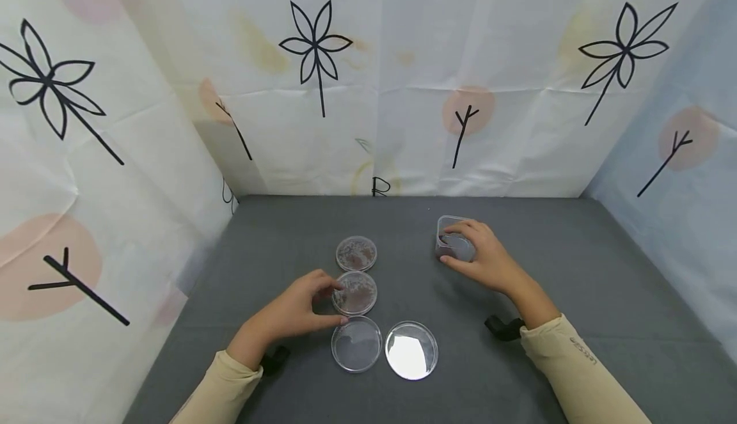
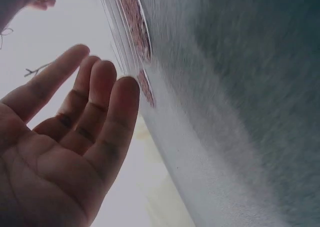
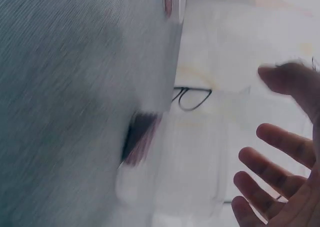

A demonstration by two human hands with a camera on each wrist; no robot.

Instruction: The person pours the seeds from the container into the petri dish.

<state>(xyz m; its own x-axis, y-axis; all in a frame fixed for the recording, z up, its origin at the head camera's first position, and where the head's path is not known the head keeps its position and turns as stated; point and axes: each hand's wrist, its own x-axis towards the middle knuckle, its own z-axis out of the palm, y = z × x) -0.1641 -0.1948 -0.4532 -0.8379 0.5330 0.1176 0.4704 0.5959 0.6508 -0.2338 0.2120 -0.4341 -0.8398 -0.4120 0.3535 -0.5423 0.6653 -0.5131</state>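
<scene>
Three round clear petri dishes stand in a column: the far dish and middle dish hold brownish granular matter, and the near dish looks clear. Over the left edge of the middle and near dishes hovers my left hand, fingers slightly bent and thumb apart. No dish is gripped in the left wrist view, where the hand shows an uncovered palm. My right hand is spread above a clear rectangular box with dark contents. In the right wrist view the fingers are apart from the box.
A shiny clear round lid or dish lies right of the near dish. Dark straps show at both wrists. Patterned white cloth hangs behind and beside the grey tabletop.
</scene>
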